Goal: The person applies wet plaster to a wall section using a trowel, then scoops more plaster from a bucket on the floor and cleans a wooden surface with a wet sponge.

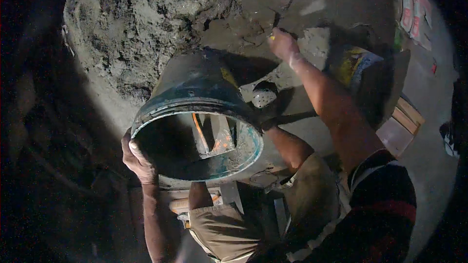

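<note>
My left hand (140, 159) grips the rim of a dark, mortar-smeared bucket (195, 80), thumb over the edge. The bucket is tipped, its mouth toward me. Inside it lies a flat piece with an orange edge (200, 131), whose kind I cannot make out. Stretched out beyond the bucket, my right hand (283, 45) is closed on a yellow-handled tool (272, 37). Its dark, thin front end points away over wet mortar on the floor; the blade's shape is unclear. A large heap of grey mortar (141, 24) rises behind the bucket, at far left.
My perforated shoe (264, 96) stands just right of the bucket. A second bucket (352, 68) with a yellow and blue label is under my right forearm. Further right lie wooden pieces (409, 115) and red and white packages (412, 7). The left side is very dark.
</note>
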Action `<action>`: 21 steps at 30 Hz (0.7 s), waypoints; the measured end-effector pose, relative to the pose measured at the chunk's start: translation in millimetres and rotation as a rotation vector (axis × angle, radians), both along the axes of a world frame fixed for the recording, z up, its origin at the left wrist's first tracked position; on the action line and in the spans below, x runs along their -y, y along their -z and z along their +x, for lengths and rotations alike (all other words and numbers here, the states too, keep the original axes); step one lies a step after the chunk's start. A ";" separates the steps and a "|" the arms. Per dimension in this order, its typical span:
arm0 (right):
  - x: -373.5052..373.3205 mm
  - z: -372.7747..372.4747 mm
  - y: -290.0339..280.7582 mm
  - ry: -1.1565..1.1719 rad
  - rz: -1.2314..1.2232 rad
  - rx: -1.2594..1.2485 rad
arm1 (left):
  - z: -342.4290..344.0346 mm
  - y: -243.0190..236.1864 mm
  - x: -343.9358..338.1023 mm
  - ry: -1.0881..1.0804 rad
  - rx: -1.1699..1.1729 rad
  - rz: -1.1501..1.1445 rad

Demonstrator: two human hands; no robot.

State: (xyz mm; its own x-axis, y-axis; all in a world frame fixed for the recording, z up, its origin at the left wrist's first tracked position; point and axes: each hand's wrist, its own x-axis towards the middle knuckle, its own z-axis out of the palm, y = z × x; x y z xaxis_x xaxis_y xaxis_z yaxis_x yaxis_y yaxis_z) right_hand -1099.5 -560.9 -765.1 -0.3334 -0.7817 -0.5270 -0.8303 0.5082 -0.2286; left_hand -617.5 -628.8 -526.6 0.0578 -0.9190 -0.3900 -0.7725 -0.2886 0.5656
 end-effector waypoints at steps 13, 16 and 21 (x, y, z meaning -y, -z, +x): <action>-1.4 49.7 -19.8 0.101 0.147 0.154 | -7.2 0.3 4.5 0.033 -0.046 -0.031; -3.7 52.3 -15.9 0.079 0.157 0.159 | -8.1 -0.6 4.0 0.028 -0.036 -0.047; -22.4 60.3 13.2 0.104 0.159 0.205 | -2.6 1.1 2.6 0.049 -0.009 -0.030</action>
State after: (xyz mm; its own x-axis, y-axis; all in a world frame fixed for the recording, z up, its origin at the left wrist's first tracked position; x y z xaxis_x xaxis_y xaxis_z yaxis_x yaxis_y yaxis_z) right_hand -1039.3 -538.5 -778.3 -0.2816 -0.6509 -0.7050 -0.7165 0.6314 -0.2967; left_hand -620.1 -631.4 -527.7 0.0088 -0.9319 -0.3626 -0.7801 -0.2332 0.5805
